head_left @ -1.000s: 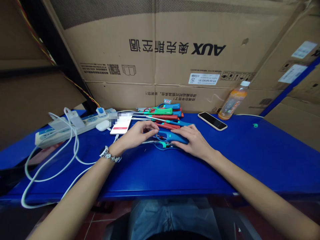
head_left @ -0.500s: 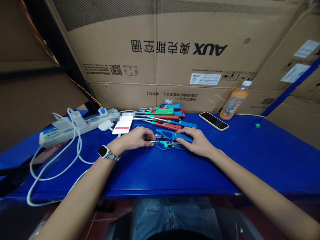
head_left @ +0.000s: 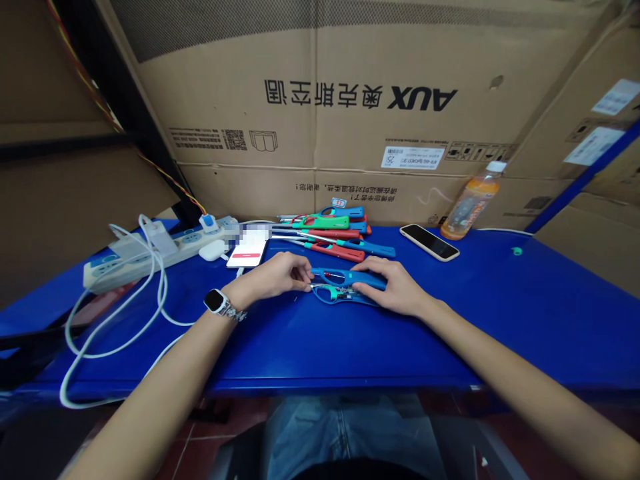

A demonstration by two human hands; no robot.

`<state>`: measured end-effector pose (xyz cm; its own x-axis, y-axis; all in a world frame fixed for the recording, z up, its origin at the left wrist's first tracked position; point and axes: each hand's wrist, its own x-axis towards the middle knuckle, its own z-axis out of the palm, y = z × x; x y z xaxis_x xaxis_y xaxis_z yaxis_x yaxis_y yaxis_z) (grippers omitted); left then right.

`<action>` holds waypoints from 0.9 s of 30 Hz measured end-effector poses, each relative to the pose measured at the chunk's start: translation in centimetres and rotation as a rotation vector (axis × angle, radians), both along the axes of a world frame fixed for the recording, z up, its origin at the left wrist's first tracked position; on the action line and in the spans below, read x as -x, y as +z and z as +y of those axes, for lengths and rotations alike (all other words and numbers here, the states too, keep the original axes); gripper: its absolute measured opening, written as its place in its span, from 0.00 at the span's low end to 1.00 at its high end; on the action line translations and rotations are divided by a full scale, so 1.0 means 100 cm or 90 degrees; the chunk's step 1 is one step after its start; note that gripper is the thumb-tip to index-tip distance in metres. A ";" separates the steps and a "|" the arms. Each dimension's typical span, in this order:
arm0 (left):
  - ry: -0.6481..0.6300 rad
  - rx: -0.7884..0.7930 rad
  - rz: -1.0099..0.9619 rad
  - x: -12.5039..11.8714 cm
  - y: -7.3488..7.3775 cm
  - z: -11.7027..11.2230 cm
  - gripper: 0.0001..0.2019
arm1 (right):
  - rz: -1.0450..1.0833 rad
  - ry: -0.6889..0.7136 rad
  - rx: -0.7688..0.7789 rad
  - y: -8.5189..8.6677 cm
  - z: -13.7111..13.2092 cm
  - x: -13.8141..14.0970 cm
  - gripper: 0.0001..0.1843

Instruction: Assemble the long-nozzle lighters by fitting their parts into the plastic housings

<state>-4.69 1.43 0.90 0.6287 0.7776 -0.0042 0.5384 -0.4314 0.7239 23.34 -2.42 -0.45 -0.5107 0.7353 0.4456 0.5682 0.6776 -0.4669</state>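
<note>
A blue long-nosed lighter [head_left: 336, 275] lies opened on the blue table [head_left: 320, 340], its lower shell [head_left: 345, 297] and inner parts showing beneath the upper half. My left hand [head_left: 280, 275], with a watch on the wrist, pinches the lighter's left end at the metal tube. My right hand [head_left: 395, 283] lies over the handle end with fingers curled on it. Behind them lies a pile of red, green and blue lighters [head_left: 330, 230].
A white phone [head_left: 246, 252], an earbud case [head_left: 211, 250] and a power strip [head_left: 150, 250] with white cables [head_left: 115, 313] sit at the left. A dark phone [head_left: 429, 241], an orange drink bottle [head_left: 470, 203] and a small teal cap [head_left: 517, 251] are right. Cardboard boxes [head_left: 350, 100] stand behind.
The upper blue half has come down closer onto the lower shell. My left hand's fingers have slid right to the lighter's nose; my right hand stays on the handle.
</note>
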 end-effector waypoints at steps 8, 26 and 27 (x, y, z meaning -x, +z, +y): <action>0.015 -0.013 -0.004 0.001 0.002 -0.002 0.13 | -0.047 0.005 -0.002 0.000 -0.008 0.007 0.13; -0.020 -0.089 0.078 0.002 0.008 -0.004 0.11 | -0.116 -0.003 0.033 -0.003 -0.008 0.009 0.16; -0.019 -0.089 0.079 0.002 0.008 -0.004 0.11 | -0.115 0.000 0.040 -0.003 -0.008 0.008 0.16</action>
<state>-4.91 1.04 1.72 0.6526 0.7573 0.0236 0.6058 -0.5402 0.5841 22.50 -3.17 -0.77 -0.5785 0.7582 0.3007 0.6459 0.6510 -0.3988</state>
